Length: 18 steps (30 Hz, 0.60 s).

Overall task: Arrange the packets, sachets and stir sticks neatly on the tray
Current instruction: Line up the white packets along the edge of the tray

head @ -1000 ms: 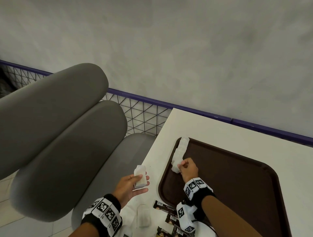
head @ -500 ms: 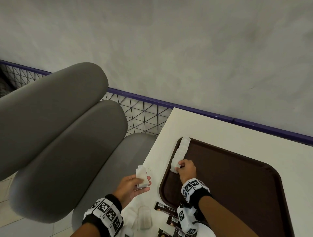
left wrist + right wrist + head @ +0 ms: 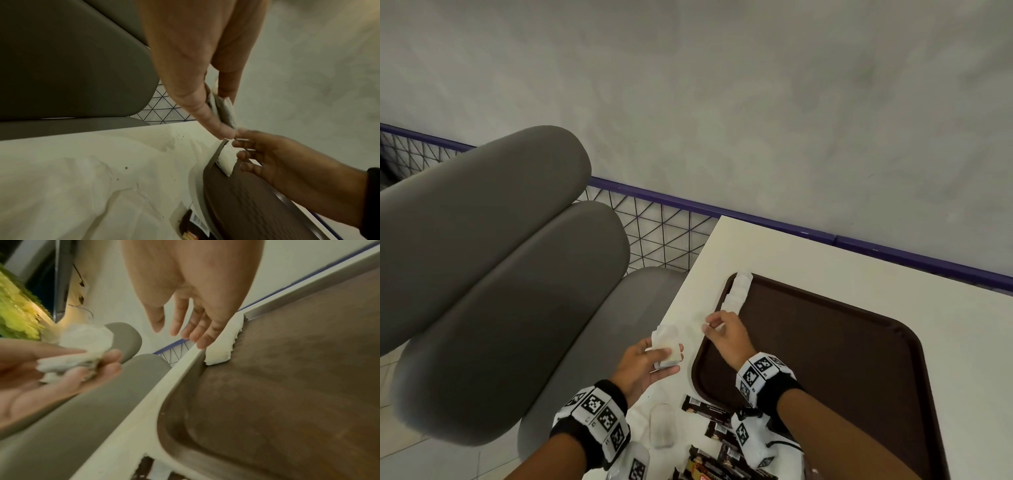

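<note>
The brown tray [image 3: 859,377] sits on the white table [image 3: 774,253], and along its left rim a row of white sachets [image 3: 738,291] lies end to end, reaching up into the far left corner; the rest of the tray bed is bare brown. The left hand [image 3: 643,363] is held palm up over the table's left edge, just beside the tray, its fingers curled around a small bunch of white sachets [image 3: 664,346] with the thumb pressing them into the palm. The right hand [image 3: 726,334] hangs over the tray's left rim at the near end of the row, fingers spread loosely and pointing toward the left hand; the right wrist view shows nothing between them, so it is relaxed and holding nothing. Nearer the person, off the tray, several dark packets [image 3: 709,409] lie scattered on the table, with a few pale sachets [image 3: 662,426] just to their left.
</note>
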Each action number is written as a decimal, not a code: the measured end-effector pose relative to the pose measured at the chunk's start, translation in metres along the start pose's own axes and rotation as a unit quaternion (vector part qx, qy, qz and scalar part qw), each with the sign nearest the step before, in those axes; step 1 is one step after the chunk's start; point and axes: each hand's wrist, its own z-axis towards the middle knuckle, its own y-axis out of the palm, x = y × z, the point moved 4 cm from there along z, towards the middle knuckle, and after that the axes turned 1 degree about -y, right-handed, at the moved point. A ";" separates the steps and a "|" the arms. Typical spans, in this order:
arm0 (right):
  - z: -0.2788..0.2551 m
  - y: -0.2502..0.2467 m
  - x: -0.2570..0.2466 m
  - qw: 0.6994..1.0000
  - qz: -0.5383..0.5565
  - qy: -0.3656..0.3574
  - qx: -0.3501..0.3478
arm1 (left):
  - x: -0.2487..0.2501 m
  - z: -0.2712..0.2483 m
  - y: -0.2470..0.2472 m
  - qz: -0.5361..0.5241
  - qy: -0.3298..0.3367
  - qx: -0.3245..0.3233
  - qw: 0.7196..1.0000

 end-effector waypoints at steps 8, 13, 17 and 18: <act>-0.021 0.024 -0.019 0.981 0.114 -0.012 -0.154 | 0.000 -0.008 0.015 0.009 0.003 -0.015 1.000; -0.020 0.014 -0.017 0.979 0.166 0.013 -0.114 | 0.003 -0.012 0.018 -0.026 -0.003 -0.021 0.999; -0.019 0.008 -0.015 0.974 0.194 0.029 -0.110 | 0.004 -0.011 0.015 -0.014 0.009 -0.006 1.000; -0.019 0.007 -0.015 0.973 0.201 0.032 -0.110 | 0.004 -0.011 0.015 -0.009 0.011 -0.002 1.000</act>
